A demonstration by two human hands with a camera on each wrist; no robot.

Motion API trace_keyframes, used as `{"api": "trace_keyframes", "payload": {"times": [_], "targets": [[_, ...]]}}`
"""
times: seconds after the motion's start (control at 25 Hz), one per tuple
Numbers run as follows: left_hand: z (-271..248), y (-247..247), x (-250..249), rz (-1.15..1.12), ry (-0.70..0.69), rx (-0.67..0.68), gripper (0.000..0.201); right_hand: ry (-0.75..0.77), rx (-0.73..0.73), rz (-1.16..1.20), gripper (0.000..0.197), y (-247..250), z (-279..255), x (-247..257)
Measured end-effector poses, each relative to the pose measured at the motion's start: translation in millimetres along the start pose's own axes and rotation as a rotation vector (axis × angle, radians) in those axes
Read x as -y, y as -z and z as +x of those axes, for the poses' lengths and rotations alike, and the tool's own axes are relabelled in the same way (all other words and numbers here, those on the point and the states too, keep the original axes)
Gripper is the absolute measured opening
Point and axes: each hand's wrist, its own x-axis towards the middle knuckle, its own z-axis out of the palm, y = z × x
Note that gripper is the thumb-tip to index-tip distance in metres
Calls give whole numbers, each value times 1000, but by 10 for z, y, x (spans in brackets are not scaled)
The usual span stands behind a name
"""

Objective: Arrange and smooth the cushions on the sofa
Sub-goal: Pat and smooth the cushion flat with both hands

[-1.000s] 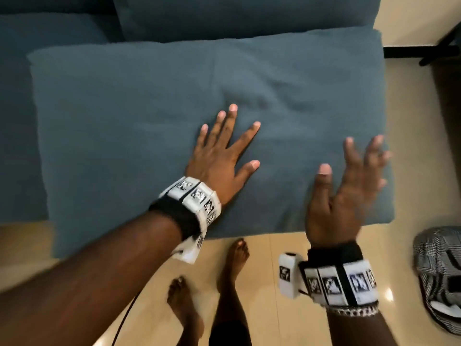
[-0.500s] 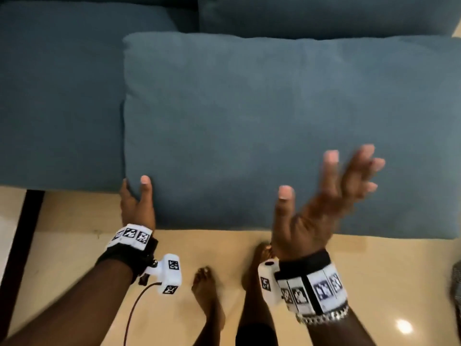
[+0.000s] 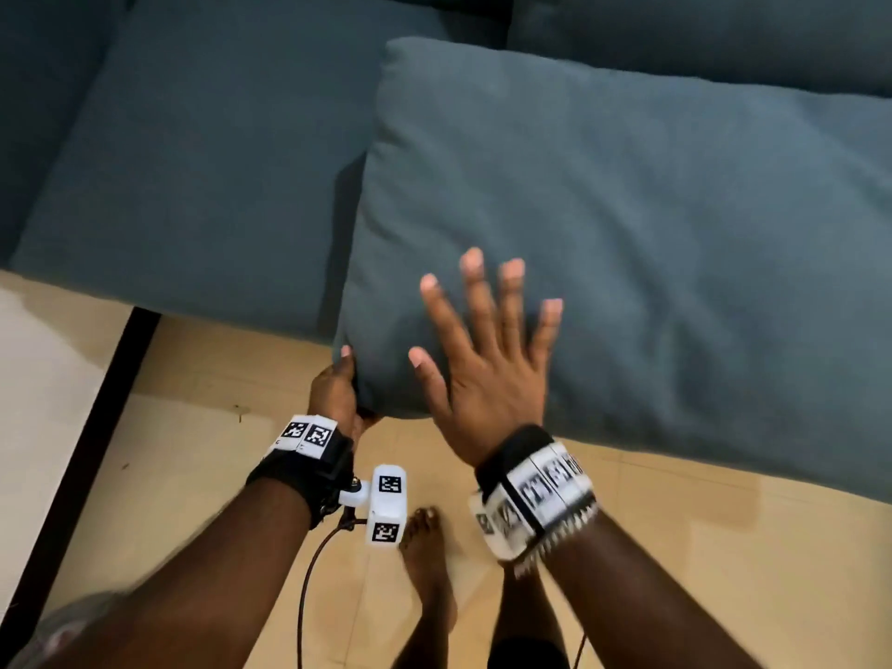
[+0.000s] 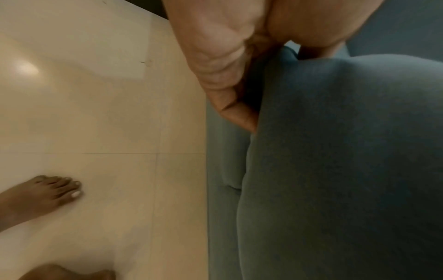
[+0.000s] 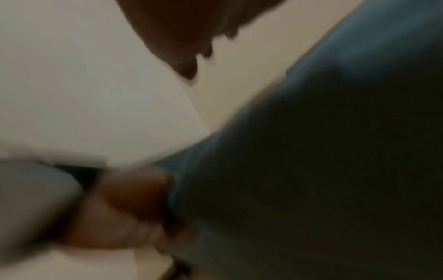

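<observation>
A large blue-grey cushion (image 3: 651,263) lies flat across the sofa seat, its near edge hanging over the floor. My left hand (image 3: 345,393) grips its near left corner, thumb on top and fingers curled under. In the left wrist view the same cushion (image 4: 347,161) bulges beside the left hand (image 4: 230,75), which pinches its edge. My right hand (image 3: 487,340) lies flat on the cushion just right of that corner, fingers spread and straight. The right wrist view is blurred; it shows the cushion (image 5: 335,170) as a dark blue mass.
The sofa seat cushion (image 3: 193,185) lies to the left and back cushions (image 3: 700,36) run along the top. A dark frame bar (image 3: 82,451) crosses the tiled floor (image 3: 193,475) at left. My bare feet (image 3: 429,562) stand close to the sofa front.
My right hand has come down from the air onto the cushion, flat beside the left corner. My left hand keeps its grip on the corner. The view has shifted left.
</observation>
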Motion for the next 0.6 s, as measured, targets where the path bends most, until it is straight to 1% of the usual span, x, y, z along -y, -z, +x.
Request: {"api": "trace_keyframes", "payload": {"times": [0.04, 0.08, 0.12, 0.16, 0.2, 0.24, 0.28, 0.32, 0.36, 0.4, 0.44, 0.48, 0.52, 0.56, 0.6], "targets": [[-19, -11, -12, 23, -34, 17, 35, -11, 180, -87, 63, -205, 46, -81], [-69, -3, -24, 39, -52, 26, 32, -50, 289, -111, 64, -314, 79, -124], [-112, -7, -58, 51, -75, 33, 30, -83, 304, -80, 64, -294, 129, -111], [-150, -16, -92, 59, -109, 54, 29, -97, 245, 15, 62, -179, 192, -35], [-187, -6, -119, 64, -147, 73, 30, -80, 135, 135, 59, 42, 231, 103], [-224, -20, -141, 82, -179, 93, 31, -45, -29, 246, 55, 254, 238, 243], [-261, -19, -128, 105, -209, 109, 31, -10, -191, 294, 52, 337, 193, 305], [-298, -31, -107, 99, -227, 120, 30, 31, -268, 243, 52, 284, 152, 301], [-305, -44, -92, 73, -224, 121, 26, 99, -225, 137, 54, 144, 147, 238], [-325, -38, -89, 79, -203, 109, 20, 156, -47, -6, 57, -43, 137, 154], [-348, -32, -71, 120, -181, 85, 13, 141, 113, -69, 57, -202, 87, 53], [-358, -38, -56, 157, -169, 69, 8, 116, 182, -67, 55, -284, 79, 5], [-333, -32, -56, 162, -185, 58, 9, 106, 164, -6, 52, -252, 92, 6], [-302, -10, -49, 126, -195, 45, 12, 84, 52, 144, 48, -104, 82, 15], [-274, -15, -34, 105, -209, 28, 15, 50, -124, 217, 46, 114, 44, 18]]}}
